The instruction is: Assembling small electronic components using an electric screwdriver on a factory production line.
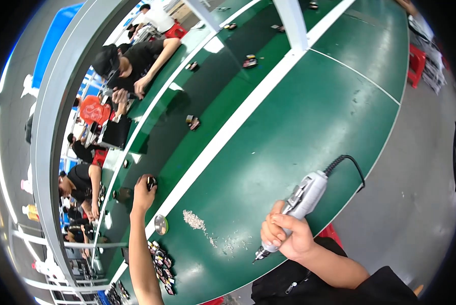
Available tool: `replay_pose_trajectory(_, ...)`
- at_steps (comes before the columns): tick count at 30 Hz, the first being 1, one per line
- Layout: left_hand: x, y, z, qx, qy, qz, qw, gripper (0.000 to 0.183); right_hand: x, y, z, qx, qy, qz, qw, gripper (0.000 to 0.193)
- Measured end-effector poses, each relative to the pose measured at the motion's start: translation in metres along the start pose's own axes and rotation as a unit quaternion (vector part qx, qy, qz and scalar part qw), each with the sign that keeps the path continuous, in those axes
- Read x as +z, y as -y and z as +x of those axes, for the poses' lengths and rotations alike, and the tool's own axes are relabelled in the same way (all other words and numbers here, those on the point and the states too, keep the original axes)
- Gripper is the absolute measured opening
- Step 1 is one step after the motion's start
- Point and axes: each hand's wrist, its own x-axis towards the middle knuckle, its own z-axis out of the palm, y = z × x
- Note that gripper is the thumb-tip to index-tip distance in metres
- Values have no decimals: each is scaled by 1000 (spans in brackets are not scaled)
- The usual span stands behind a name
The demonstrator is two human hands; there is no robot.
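My right hand (pixel 287 231) is wrapped round a grey electric screwdriver (pixel 307 195), its bit pointing down and to the left near the table's front edge. A black coiled cord (pixel 343 158) runs from its back end. My left arm reaches out over the dark green conveyor belt, and my left hand (pixel 143 195) grips a small black part (pixel 151 182). Between the hands, on the green tabletop (pixel 268 147), lies a loose pile of tiny pale pieces (pixel 193 220), some scattered toward the screwdriver. A small round dish (pixel 161 224) sits by the white rail.
Several small dark assemblies (pixel 162 267) are heaped beside my left forearm. Other parts, one a small assembly (pixel 193 122), lie spaced along the belt. A white rail (pixel 228 127) divides belt and tabletop. Grey frame posts (pixel 291 25) stand above. Co-workers (pixel 131 66) sit across the belt.
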Motion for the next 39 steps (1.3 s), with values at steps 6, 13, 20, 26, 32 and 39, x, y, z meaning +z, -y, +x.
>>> replay_pose_trajectory(6, -10, -158, 3, 137, 1, -62, 989, 36, 4, 1, 2, 2, 6, -25, 1000, 7)
replay_pose_trajectory(13, 39, -320, 52, 357, 2, -97, 929, 36, 5, -1, 0, 2, -2, -37, 999, 9)
replay_pose_trajectory(20, 36, -302, 27, 306, 15, -67, 950, 40, 4, 1, -1, -8, -9, -23, 1000, 8)
replay_pose_trajectory(26, 37, -296, 2, 255, 15, -48, 966, 42, 5, 7, -2, 6, -11, -20, 1000, 9)
replay_pose_trajectory(32, 39, -330, -16, 329, 6, -66, 942, 45, 1, 6, 3, 1, -14, -21, 1000, 11)
replay_pose_trajectory(39, 61, -349, 8, 371, 26, -110, 922, 50, 4, 3, 2, 1, -6, -32, 999, 9)
